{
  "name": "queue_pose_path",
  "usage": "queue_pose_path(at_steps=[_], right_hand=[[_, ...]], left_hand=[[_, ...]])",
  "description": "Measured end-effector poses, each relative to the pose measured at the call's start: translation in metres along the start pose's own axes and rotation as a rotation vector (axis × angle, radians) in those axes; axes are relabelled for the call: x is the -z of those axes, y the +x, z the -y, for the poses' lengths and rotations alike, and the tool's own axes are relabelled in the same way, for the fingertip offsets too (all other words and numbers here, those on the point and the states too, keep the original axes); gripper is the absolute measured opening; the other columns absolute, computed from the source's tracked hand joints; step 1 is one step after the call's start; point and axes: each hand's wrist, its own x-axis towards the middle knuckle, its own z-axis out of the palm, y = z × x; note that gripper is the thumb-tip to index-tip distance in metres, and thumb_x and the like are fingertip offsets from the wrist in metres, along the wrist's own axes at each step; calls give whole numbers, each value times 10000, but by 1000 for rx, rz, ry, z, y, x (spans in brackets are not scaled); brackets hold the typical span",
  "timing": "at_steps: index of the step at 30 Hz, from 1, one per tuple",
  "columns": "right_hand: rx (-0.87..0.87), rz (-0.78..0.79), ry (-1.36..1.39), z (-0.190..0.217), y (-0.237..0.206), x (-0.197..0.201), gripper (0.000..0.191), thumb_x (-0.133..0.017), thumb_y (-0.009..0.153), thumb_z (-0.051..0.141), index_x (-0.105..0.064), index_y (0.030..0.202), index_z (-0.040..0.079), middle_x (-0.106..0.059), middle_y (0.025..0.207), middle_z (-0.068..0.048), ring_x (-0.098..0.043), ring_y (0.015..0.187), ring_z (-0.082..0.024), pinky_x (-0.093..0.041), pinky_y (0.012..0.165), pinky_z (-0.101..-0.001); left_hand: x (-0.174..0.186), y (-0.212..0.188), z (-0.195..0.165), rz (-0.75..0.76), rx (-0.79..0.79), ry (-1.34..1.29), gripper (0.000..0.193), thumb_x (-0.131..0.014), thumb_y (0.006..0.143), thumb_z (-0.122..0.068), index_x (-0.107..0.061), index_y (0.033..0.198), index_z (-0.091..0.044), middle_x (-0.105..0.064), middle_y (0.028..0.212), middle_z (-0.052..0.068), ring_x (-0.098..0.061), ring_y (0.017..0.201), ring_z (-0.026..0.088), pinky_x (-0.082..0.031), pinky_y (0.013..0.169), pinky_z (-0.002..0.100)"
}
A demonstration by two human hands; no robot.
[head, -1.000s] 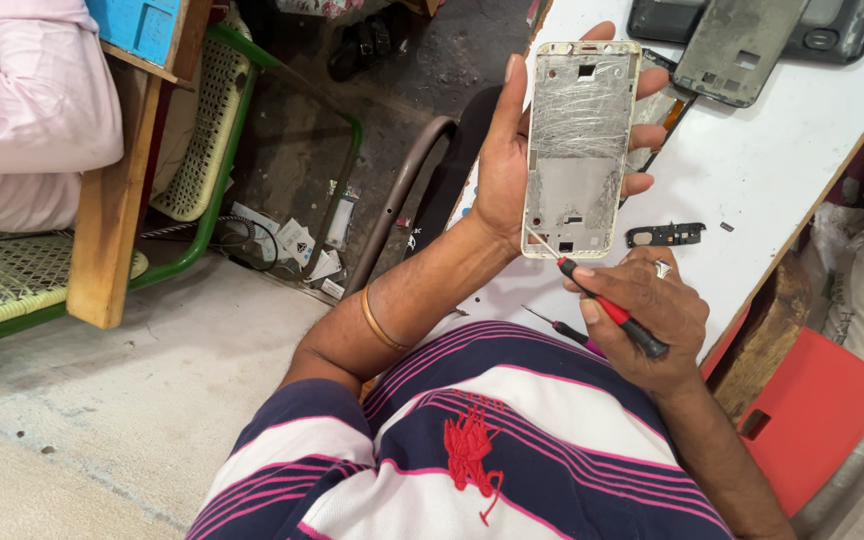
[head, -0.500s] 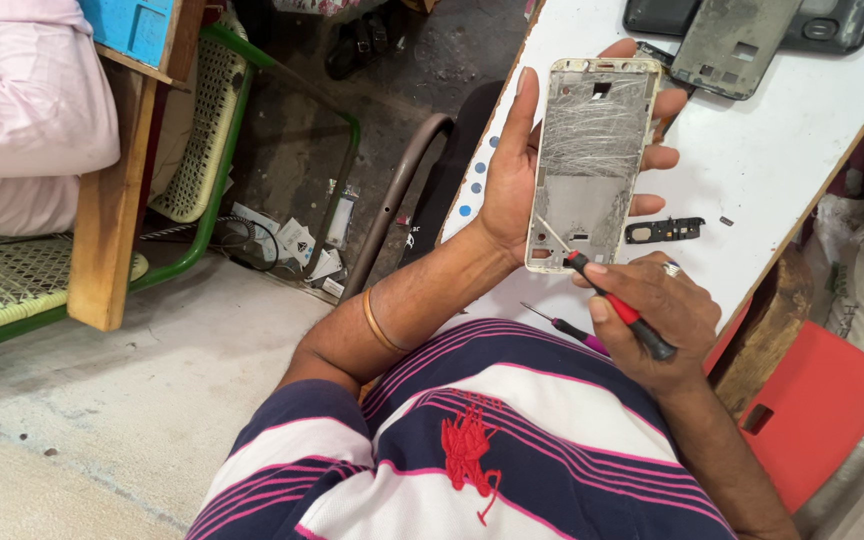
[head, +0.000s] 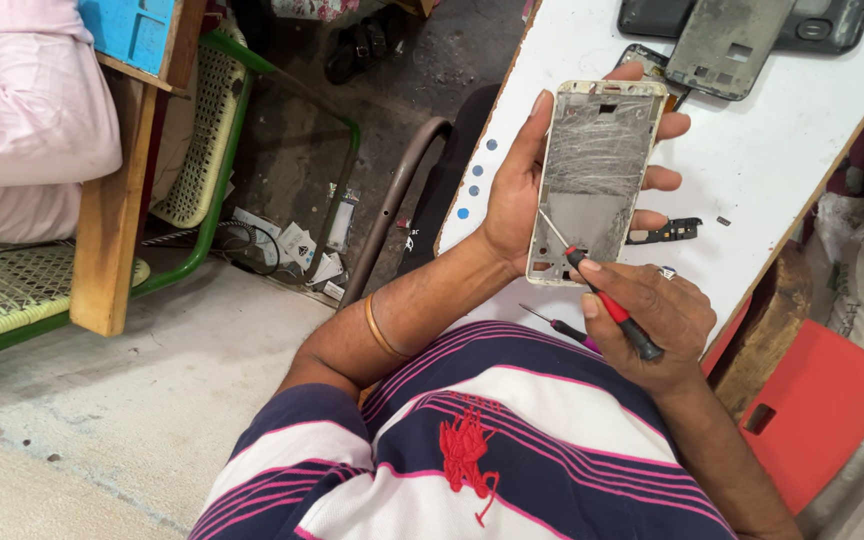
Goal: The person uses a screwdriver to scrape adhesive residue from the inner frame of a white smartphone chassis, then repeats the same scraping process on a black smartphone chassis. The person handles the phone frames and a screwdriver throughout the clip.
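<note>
White worktop (head: 802, 170) fills the upper right of the head view, and your two hands work just above its near edge. Your left hand (head: 517, 190) is wrapped around a bare phone frame (head: 592, 185), thumb along its left edge and fingertips showing past its right edge; the frame stands roughly upright in your palm, inner side toward you, its grey plate scuffed and smeared. Your right hand (head: 657, 320) is closed on a red-and-black screwdriver (head: 607, 305), pinched between thumb and forefinger, with the thin metal tip laid against the lower left part of the frame. You wear a ring on that hand and a bangle on the left wrist. A second screwdriver (head: 557, 325), purple-handled, lies on the worktop just below the frame, partly hidden by your right hand. A small black circuit part (head: 667, 232) rests on the worktop just right of the frame, with a tiny loose piece beyond it. Two more phone back shells (head: 727, 35) lie at the far end of the worktop. A red stool (head: 817, 410) sits lower right. Another person's pink sleeve (head: 22, 110) shows at upper left, beside a green chair (head: 212, 130).
</note>
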Motion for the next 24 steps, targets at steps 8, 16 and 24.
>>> queue_pose_path(at_steps=[8,16,24], right_hand=[[12,-40,-13,1,1,2,286,-730,967,81,-680,1249,89,-768,1046,-90,-721,793,-147,-527,637,-256],[27,-118,-40,-4,5,4,256,-723,959,91,-686,1209,53,-773,988,-103,-717,752,-151,-528,616,-266],[28,-169,-49,-6,12,10,235,-688,1028,99,-672,1254,41,-769,1029,-142,-782,946,-236,-633,969,-399]], left_hand=[[-6,-5,7,-39,23,86,665,-219,1141,-653,-197,1642,-217,-450,1522,233,-660,1193,322,-643,932,456],[-9,-15,18,-32,42,199,656,-231,1180,-597,-207,1657,-146,-495,1498,228,-670,1187,268,-624,984,427],[-10,-19,23,-44,82,217,623,-253,1190,-572,-214,1629,-132,-487,1524,218,-652,1224,251,-554,1110,416]])
